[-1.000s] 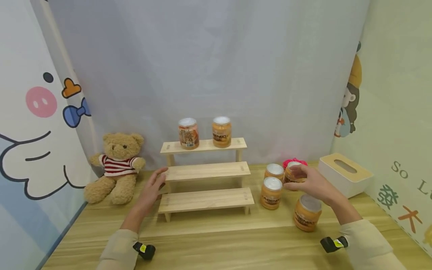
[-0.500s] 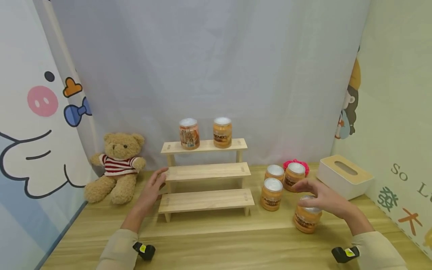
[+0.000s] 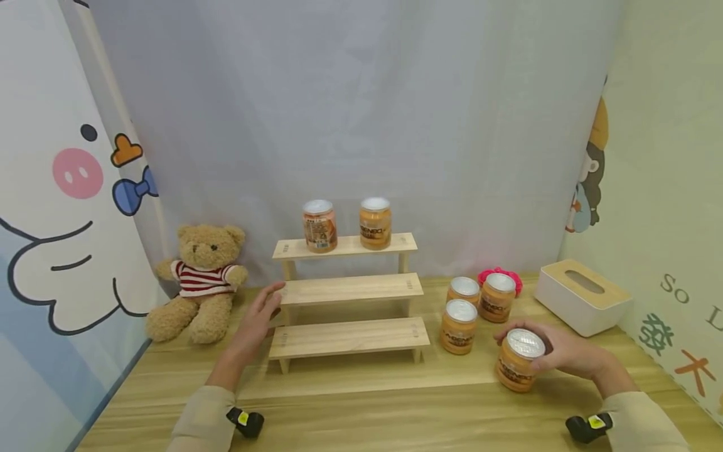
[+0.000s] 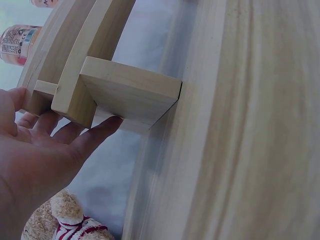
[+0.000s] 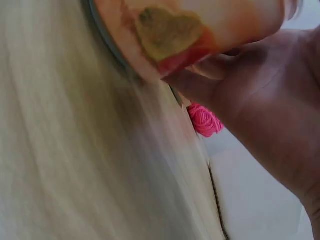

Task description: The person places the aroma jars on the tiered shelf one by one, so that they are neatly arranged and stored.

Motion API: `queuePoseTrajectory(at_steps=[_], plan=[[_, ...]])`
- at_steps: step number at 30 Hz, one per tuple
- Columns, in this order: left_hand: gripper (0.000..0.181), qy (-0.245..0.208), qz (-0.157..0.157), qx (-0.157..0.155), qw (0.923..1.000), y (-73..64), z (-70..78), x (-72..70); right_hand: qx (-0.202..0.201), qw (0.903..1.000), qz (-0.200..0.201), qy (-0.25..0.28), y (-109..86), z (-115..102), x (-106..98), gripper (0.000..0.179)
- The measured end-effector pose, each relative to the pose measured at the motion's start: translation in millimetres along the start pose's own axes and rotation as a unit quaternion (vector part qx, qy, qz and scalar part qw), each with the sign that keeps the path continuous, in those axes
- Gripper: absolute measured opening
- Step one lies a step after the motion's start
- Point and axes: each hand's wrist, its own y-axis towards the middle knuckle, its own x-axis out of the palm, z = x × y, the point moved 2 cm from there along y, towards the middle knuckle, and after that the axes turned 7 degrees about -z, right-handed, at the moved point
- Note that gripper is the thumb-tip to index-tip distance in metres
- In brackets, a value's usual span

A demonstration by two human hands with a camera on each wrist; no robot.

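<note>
My right hand [image 3: 559,348] holds an orange jar with a silvery lid [image 3: 516,370] at the right front of the table, fingers and thumb round its sides. In the right wrist view the jar [image 5: 200,30] stands close to the tabletop; whether its base touches is unclear. My left hand [image 3: 257,323] rests its fingers against the left end of a three-step wooden rack [image 3: 350,336]. Up close, its fingertips [image 4: 112,122] touch the board ends and a leg [image 4: 135,87], nearly straight. Two like jars stand on the top step, one [image 3: 319,227] left of the other [image 3: 375,225].
Three more jars cluster right of the rack, the nearest [image 3: 459,329] in front. Behind them lies a bright pink bundle [image 3: 513,279]. A white tissue box with a wooden lid [image 3: 582,301] stands at far right. A teddy bear [image 3: 203,282] sits left of the rack.
My right hand has moved down and toward me from above the back jars to the front jar, and its fingers have closed round it. The left hand stays at the rack.
</note>
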Motion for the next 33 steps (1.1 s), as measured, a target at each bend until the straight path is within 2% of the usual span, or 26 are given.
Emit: queuePoseTrajectory(at_steps=[2,7,14,21,26,33], plan=[[0.057,0.002,0.001,0.002,1.0,0.2,0.3,-0.1,0.012,0.9999,0.0,0.011,-2.0,1.4,-0.4,0.057],[0.057,0.0,0.002,0.005,1.0,1.0,1.7,-1.3,0.047,0.998,0.031,0.028,-5.8,3.1,-1.9,0.053],[0.055,-0.002,-0.008,-0.002,1.0,3.5,1.0,-1.8,0.067,0.996,0.06,-0.005,-7.8,5.4,-0.6,0.055],[0.053,-0.012,-0.001,-0.009,0.9999,4.9,-2.5,-1.6,0.063,0.992,0.1,-0.045,-9.7,7.3,-3.1,0.041],[0.054,-0.01,0.002,-0.004,0.9999,1.8,0.4,0.7,0.054,0.987,0.137,-0.065,-10.2,8.1,-4.9,0.035],[0.055,-0.013,0.001,-0.004,0.9999,0.6,1.4,1.4,0.024,0.9783,0.197,-0.058,-6.5,2.8,-3.8,0.036]])
